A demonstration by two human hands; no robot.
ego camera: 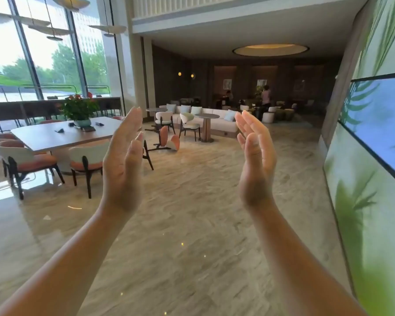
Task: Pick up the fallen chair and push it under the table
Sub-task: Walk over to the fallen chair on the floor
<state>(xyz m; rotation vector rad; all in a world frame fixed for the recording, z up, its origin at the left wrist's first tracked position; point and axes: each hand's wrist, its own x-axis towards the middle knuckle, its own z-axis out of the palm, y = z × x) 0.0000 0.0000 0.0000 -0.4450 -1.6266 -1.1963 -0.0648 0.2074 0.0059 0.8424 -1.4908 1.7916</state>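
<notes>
The fallen chair (168,140), orange seat and white back on dark legs, lies tipped over on the marble floor several metres ahead, just right of the long wooden table (46,137). My left hand (123,160) and my right hand (255,156) are raised in front of me, palms facing each other, fingers straight and apart, holding nothing. Both hands are far short of the chair, which shows in the gap between them. My left hand hides part of the table's right end and a chair there.
Orange-and-white chairs (27,160) stand tucked along the table's near side, and a potted plant (79,109) sits on top. Round tables (206,126), white chairs and a sofa (221,124) stand behind. A video wall (369,156) lines the right. People stand far back.
</notes>
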